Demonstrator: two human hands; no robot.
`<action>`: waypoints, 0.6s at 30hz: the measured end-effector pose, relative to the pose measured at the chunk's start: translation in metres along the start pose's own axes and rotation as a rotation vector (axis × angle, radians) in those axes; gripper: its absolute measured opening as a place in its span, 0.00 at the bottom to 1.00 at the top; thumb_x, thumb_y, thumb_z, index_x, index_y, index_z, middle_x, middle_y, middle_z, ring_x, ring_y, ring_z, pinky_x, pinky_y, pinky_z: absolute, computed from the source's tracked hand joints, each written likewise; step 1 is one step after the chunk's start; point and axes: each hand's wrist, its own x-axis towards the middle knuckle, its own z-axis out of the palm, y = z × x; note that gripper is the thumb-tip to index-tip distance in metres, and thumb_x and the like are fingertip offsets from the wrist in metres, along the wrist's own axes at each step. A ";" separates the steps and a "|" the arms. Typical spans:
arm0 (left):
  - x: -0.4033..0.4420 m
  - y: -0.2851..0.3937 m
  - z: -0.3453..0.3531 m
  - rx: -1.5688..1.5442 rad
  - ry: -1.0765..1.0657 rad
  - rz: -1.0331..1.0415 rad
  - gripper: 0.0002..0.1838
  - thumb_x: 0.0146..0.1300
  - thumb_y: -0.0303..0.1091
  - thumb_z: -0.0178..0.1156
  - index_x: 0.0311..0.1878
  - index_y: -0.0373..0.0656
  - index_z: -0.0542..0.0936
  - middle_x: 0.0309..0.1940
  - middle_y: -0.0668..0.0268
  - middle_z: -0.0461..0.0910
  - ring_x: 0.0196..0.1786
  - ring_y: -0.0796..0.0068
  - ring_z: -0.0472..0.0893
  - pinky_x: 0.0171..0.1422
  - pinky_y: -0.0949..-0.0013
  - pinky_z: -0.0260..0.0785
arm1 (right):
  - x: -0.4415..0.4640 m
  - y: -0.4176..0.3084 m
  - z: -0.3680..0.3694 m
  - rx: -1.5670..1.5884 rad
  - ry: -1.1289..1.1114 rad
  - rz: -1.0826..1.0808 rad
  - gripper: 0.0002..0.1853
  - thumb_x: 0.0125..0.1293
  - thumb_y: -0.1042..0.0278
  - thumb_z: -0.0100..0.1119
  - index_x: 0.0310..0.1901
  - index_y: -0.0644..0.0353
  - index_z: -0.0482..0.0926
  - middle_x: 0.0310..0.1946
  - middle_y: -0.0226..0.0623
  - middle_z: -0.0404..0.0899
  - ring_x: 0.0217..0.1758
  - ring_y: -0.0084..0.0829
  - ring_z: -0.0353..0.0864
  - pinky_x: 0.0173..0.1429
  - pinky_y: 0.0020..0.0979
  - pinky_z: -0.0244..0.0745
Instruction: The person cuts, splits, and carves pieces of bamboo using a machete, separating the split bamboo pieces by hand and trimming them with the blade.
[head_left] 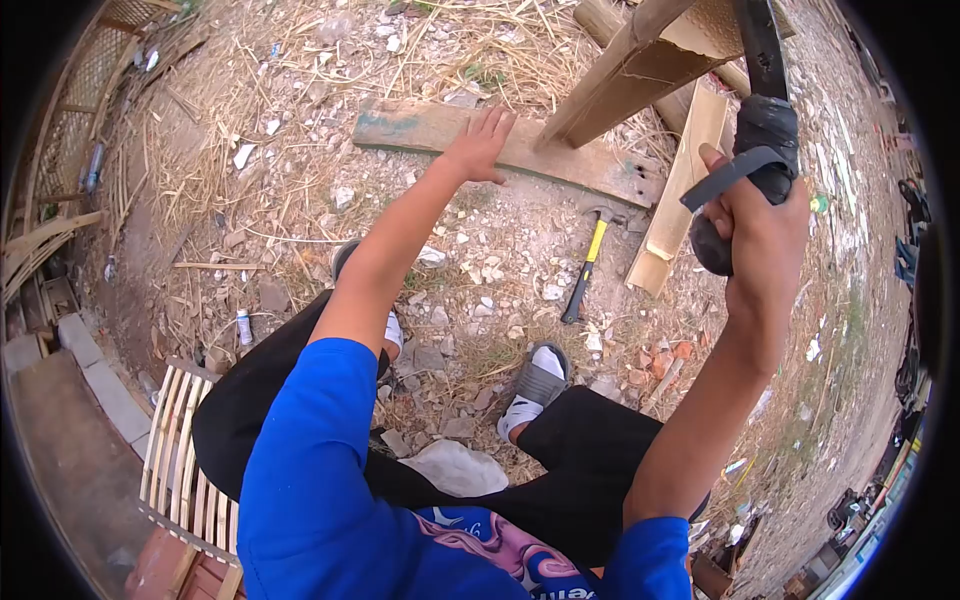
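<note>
My right hand [762,225] is wrapped round the black, tape-bound handle [768,130] of a machete, a loose strip of tape hanging across the fingers. Its dark blade [762,45] points up and runs out of the frame at the top. With fingers apart, my left hand [482,145] is over a weathered wooden plank [410,128]; whether it presses on the wood I cannot tell. A thick split bamboo piece [615,80] stands tilted with its lower end at the plank, between my hands. Nearer my feet lies a hammer [588,268] with a yellow and black handle.
A split bamboo strip [690,180] lies right of the plank. Stones, straw and brick bits [668,362] litter the ground around my sandalled foot [535,385]. At lower left are a slatted bamboo piece [185,440] and a small white tube [244,327]. Woven panels [75,130] stand at far left.
</note>
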 end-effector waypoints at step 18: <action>0.017 0.034 0.015 -0.023 -0.280 -0.065 0.60 0.27 0.49 0.85 0.67 0.40 0.63 0.64 0.60 0.67 0.71 0.52 0.65 0.67 0.20 0.54 | -0.044 -0.025 -0.012 0.003 0.099 0.034 0.16 0.58 0.71 0.73 0.40 0.63 0.74 0.21 0.28 0.73 0.17 0.15 0.64 0.22 0.20 0.56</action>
